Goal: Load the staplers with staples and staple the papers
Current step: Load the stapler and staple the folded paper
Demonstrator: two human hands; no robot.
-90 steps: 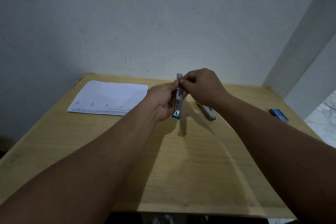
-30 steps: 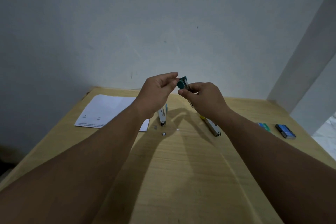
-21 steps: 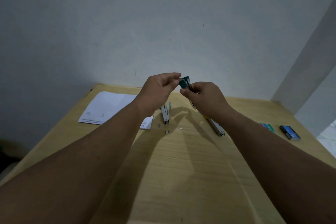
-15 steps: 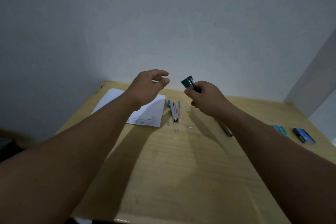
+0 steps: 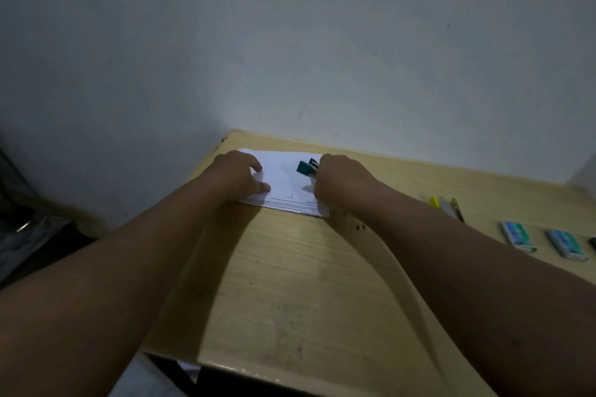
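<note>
Right grip (image 5: 342,180) around one teal stapler (image 5: 308,167), left grip (image 5: 240,179) flat on papers (image 5: 283,190).

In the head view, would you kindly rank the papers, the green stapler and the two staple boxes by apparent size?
1. Papers, clearly largest.
2. The two staple boxes and, alike; no ranking between them.
3. Green stapler, mostly hidden by the right hand, so unsure.

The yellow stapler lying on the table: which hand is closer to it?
Right. The right hand, gripping the teal stapler over the papers, sits between them; the yellow stapler lies off to its right. The left hand rests farther away on the papers.
</note>
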